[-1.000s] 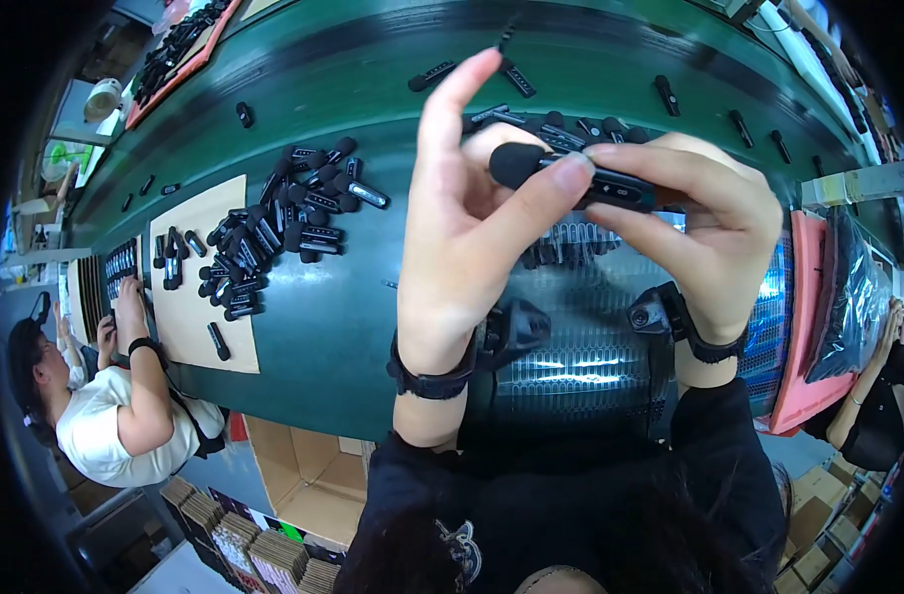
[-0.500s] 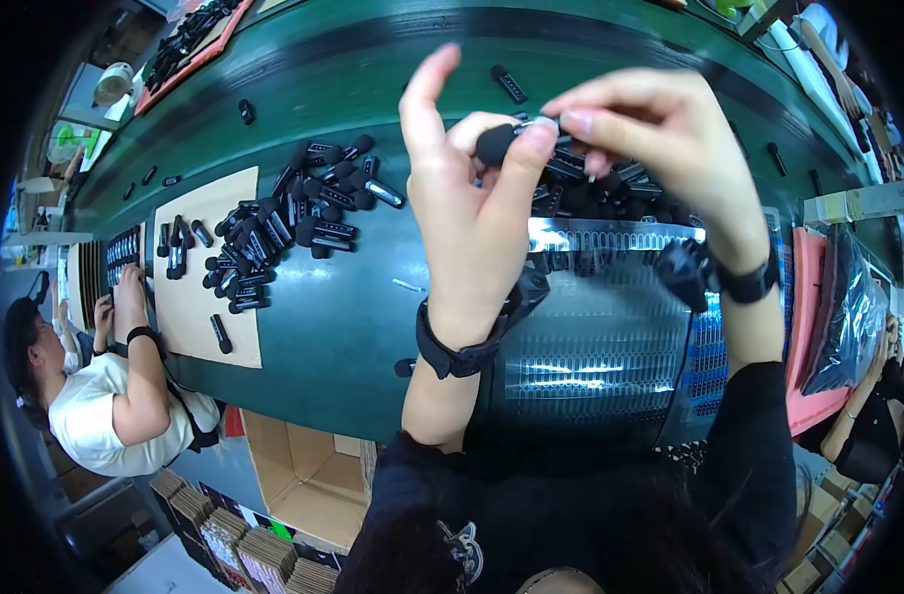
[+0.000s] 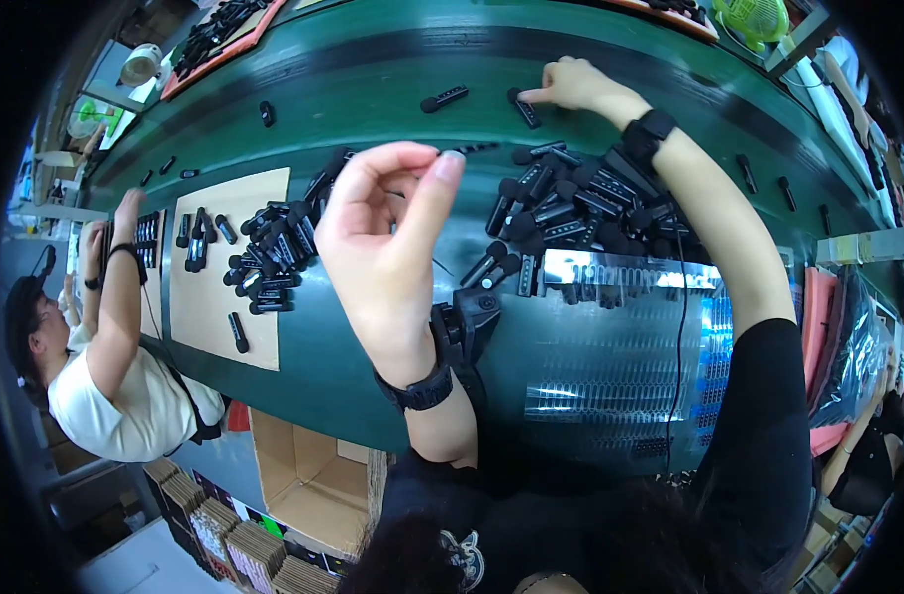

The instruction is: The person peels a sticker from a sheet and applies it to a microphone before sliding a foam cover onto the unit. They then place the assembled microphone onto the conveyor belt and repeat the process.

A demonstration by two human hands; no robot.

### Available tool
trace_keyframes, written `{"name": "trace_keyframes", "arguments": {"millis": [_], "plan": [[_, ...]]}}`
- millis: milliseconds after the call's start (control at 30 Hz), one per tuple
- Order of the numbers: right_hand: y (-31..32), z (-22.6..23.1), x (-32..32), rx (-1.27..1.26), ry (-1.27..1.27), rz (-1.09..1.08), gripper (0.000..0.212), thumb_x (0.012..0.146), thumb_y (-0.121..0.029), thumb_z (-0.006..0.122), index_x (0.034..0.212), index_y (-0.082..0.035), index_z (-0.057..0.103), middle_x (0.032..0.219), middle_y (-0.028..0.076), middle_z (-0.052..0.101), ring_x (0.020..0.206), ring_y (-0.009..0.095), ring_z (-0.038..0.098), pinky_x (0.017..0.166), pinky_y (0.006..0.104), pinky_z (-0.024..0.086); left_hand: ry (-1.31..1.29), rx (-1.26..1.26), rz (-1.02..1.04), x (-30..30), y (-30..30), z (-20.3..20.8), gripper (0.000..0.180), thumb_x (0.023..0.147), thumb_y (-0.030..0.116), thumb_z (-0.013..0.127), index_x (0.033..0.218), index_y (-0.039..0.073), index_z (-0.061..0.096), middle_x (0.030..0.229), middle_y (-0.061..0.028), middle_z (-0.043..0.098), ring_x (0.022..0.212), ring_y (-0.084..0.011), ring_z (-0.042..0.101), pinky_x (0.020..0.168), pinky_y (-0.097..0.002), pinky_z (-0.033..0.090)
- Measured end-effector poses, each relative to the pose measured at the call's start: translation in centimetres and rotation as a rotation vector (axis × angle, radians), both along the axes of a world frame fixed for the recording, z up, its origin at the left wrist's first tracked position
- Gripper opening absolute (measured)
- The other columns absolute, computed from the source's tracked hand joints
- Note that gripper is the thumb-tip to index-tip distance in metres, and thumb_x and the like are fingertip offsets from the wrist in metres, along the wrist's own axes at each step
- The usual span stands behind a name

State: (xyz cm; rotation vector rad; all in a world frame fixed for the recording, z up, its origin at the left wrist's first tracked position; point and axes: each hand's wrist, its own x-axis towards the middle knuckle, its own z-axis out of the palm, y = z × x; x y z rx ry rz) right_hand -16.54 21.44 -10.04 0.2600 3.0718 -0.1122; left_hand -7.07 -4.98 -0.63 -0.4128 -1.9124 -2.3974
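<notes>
Black microphone (image 3: 528,114) is touching the right hand (image 3: 582,87), best gripped squarely; left hand (image 3: 378,238) is hanging half-curled; whether either is pinching anything is unclear.

Your shot's nicely bright, left hand (image 3: 380,243) fairly crisp, but glare streaks the plastic (image 3: 610,391), your table (image 3: 333,346) shines, and fisheye bends the edges, corners black.

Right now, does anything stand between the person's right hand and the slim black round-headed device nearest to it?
Nothing visible does: the bare right hand is right at the slim black round-headed device. The heap of similar black devices lies nearer the person, not between them.
</notes>
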Motion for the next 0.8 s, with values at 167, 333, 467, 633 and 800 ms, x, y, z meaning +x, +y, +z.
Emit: {"name": "trace_keyframes", "arguments": {"millis": [167, 333, 467, 633, 800], "plan": [[-3.3, -0.8, -1.6, 0.014, -0.156, 0.024, 0.048, 0.076, -0.042, 0.055, 0.088, 0.004, 0.059, 0.081, 0.016, 0.061, 0.077, 0.029, 0.06, 0.068, 0.039, 0.047, 0.028, -0.05, -0.065, 0.6, 0.2, 0.2, 0.009, 0.069, -0.003, 0.065, 0.072, 0.0, 0.057, 0.063, 0.0013, 0.053, 0.053, -0.0006, 0.042, 0.05, -0.0131, 0.031], [-3.6, 4.4, -0.6, -0.39, -0.367, 0.017, 0.035, 0.078, -0.033, 0.057, 0.083, 0.002, 0.055, 0.075, 0.01, 0.058, 0.059, 0.019, 0.058, 0.052, 0.0314, 0.046, -0.027, 0.128, -0.146, 0.9, 0.1, 0.4, 0.012, 0.067, -0.005, 0.065, 0.066, 0.0, 0.054, 0.062, 0.0011, 0.051, 0.054, -0.0013, 0.042, 0.05, -0.0139, 0.031], [-5.4, 10.2, 6.9, -0.53, 0.326, 0.324, 0.022, 0.075, -0.021, 0.062, 0.084, -0.002, 0.054, 0.073, 0.003, 0.057, 0.056, 0.007, 0.053, 0.047, 0.0178, 0.041, -0.089, 0.223, -0.217, 1.8, -0.2, 1.3, 0.015, 0.066, -0.007, 0.065, 0.063, 0.001, 0.052, 0.062, 0.0015, 0.049, 0.055, -0.0021, 0.042, 0.05, -0.0144, 0.031], [-9.5, 12.2, 16.2, -0.848, 0.48, 0.292, 0.027, 0.067, -0.009, 0.066, 0.093, -0.003, 0.06, 0.079, 0.005, 0.06, 0.062, 0.009, 0.055, 0.05, 0.0156, 0.041, -0.114, 0.272, -0.344, 3.0, 0.2, 1.8, 0.017, 0.065, -0.009, 0.065, 0.062, 0.001, 0.051, 0.061, 0.0016, 0.047, 0.055, -0.0026, 0.041, 0.05, -0.0147, 0.031], [-10.6, 12.6, 19.7, -0.761, 0.624, 0.271, 0.03, 0.056, 0.001, 0.069, 0.086, 0.0, 0.063, 0.08, 0.01, 0.062, 0.065, 0.014, 0.058, 0.054, 0.0181, 0.043, -0.094, 0.166, -0.323, 4.4, 1.0, 2.4, 0.016, 0.065, -0.007, 0.055, 0.058, 0.004, 0.044, 0.058, 0.0018, 0.038, 0.055, -0.0069, 0.031, 0.053, -0.0192, 0.023]]}}
